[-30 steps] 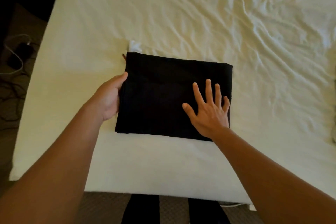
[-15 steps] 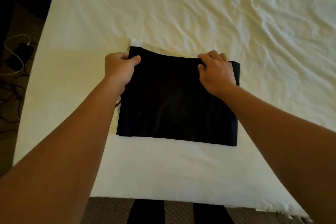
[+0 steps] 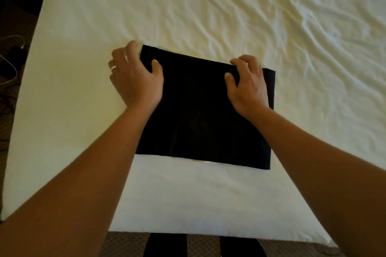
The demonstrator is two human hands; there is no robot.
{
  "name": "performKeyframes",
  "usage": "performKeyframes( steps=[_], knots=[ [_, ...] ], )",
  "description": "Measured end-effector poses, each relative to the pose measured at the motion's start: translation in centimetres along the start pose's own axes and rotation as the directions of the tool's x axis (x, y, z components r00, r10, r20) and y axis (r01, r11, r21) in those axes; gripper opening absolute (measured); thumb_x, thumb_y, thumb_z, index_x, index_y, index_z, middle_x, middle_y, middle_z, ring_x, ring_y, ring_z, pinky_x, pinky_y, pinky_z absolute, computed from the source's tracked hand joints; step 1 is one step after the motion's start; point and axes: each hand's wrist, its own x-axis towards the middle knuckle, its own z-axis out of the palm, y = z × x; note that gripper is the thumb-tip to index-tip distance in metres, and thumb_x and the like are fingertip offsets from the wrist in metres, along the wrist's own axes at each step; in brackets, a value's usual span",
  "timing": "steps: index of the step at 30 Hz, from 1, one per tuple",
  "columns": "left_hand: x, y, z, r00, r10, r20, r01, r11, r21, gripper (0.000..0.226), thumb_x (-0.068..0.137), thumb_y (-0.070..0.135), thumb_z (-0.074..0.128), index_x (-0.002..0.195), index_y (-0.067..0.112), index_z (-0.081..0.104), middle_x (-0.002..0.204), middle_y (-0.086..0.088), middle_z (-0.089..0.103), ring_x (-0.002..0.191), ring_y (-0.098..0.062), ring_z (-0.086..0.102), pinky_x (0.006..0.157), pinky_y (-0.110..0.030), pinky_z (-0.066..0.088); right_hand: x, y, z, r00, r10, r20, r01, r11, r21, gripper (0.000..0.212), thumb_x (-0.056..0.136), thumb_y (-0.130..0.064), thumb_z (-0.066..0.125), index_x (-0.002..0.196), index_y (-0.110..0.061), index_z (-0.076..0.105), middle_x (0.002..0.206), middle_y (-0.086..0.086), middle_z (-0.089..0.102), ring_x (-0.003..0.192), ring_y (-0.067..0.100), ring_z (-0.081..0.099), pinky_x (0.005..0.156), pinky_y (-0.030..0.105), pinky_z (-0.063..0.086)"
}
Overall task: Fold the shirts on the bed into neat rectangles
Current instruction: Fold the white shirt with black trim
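With the black shirt (image 3: 204, 115) folded near the bed (image 3: 188, 198) edge, left hand (image 3: 135, 79) and right hand (image 3: 246, 87) curl loose fingers over its far corners, pinching nothing clearly; soft, light cloth. Best taken at those corners

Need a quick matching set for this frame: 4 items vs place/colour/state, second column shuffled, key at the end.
Column 1:
1. shirt
2. left hand
3. ring
4. bed sheet

Column 2:
A. cream, wrinkled
B. black, folded into a rectangle
C. on a finger of the left hand
D. at the shirt's far left corner

Pairs: 1-B, 2-D, 3-C, 4-A
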Motion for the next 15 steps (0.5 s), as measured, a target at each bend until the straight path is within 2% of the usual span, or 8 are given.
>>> performKeyframes(
  steps=[1,2,3,4,6,8,11,15],
  knots=[
    [-1.1,0.3,0.3,0.983,0.182,-0.003,-0.181,0.979,0.09,0.052,0.094,0.039,0.055,0.141,0.018,0.048,0.143,-0.009,0.049,0.129,-0.034,0.048,0.097,-0.046,0.041,-1.0,0.0,0.2,0.999,-0.041,-0.033,0.04,0.998,-0.048,0.041,0.101,-0.034,0.05,0.137,-0.014,0.054,0.146,0.006,0.045,0.13,0.028,0.045,0.103,0.041,0.042],
    [-2.0,0.5,0.8,0.937,0.34,0.082,-0.348,0.927,0.14,0.057,0.096,0.043,0.05,0.147,0.018,0.044,0.15,-0.011,0.044,0.136,-0.036,0.042,0.102,-0.049,0.037,-2.0,0.0,0.5,0.997,-0.068,-0.022,0.065,0.992,-0.107,0.045,0.103,-0.039,0.046,0.142,-0.017,0.051,0.153,0.006,0.039,0.137,0.029,0.039,0.108,0.045,0.036],
    [-2.5,0.4,1.4,0.874,0.432,0.222,-0.472,0.864,0.176,0.061,0.1,0.049,0.043,0.153,0.019,0.038,0.158,-0.012,0.036,0.144,-0.037,0.034,0.109,-0.052,0.032,-2.8,0.3,0.7,0.997,-0.07,0.032,0.074,0.983,-0.168,0.05,0.104,-0.044,0.04,0.148,-0.021,0.045,0.161,0.006,0.031,0.145,0.029,0.03,0.112,0.046,0.03],
    [-2.7,-0.1,1.8,0.823,0.444,0.354,-0.533,0.818,0.215,0.065,0.102,0.056,0.034,0.158,0.022,0.028,0.165,-0.01,0.024,0.151,-0.034,0.023,0.116,-0.055,0.024,-3.2,1.0,0.8,0.994,-0.043,0.104,0.065,0.971,-0.228,0.055,0.105,-0.051,0.033,0.154,-0.027,0.035,0.166,0.004,0.018,0.151,0.027,0.018,0.117,0.047,0.023],
    [-2.0,-2.1,2.4,0.799,0.356,0.484,-0.524,0.808,0.27,0.072,0.102,0.066,0.019,0.162,0.028,0.01,0.171,-0.003,0.003,0.156,-0.026,0.004,0.123,-0.053,0.01,-3.6,3.1,0.3,0.977,0.075,0.198,-0.008,0.948,-0.319,0.064,0.103,-0.062,0.018,0.16,-0.034,0.014,0.169,-0.001,-0.003,0.155,0.021,-0.002,0.122,0.046,0.01],
    [-1.7,-3.7,2.6,0.802,0.34,0.491,-0.52,0.803,0.293,0.075,0.1,0.069,0.012,0.162,0.028,0.002,0.171,0.0,-0.003,0.157,-0.023,-0.003,0.125,-0.05,0.006,-3.9,5.6,-0.4,0.965,0.156,0.213,-0.067,0.925,-0.375,0.069,0.1,-0.066,0.01,0.161,-0.034,0.003,0.169,-0.002,-0.011,0.155,0.018,-0.009,0.124,0.046,0.005],
    [-1.8,-3.8,2.8,0.798,0.356,0.486,-0.533,0.794,0.292,0.075,0.101,0.069,0.011,0.162,0.026,0.001,0.171,-0.003,-0.002,0.157,-0.024,-0.004,0.125,-0.05,0.005,-4.2,6.7,-0.8,0.957,0.172,0.232,-0.058,0.902,-0.428,0.071,0.1,-0.066,0.006,0.161,-0.03,-0.002,0.168,0.0,-0.015,0.154,0.019,-0.012,0.125,0.047,0.002],
    [-4.1,-2.5,1.8,0.817,0.381,0.432,-0.53,0.792,0.302,0.075,0.101,0.065,0.019,0.163,0.022,0.011,0.17,-0.013,0.007,0.156,-0.033,0.005,0.124,-0.056,0.005,-5.9,4.3,-0.5,0.97,0.148,0.193,-0.066,0.925,-0.374,0.069,0.103,-0.061,0.012,0.161,-0.027,0.0,0.167,0.004,-0.017,0.154,0.022,-0.015,0.123,0.049,0.003]
  ],
)
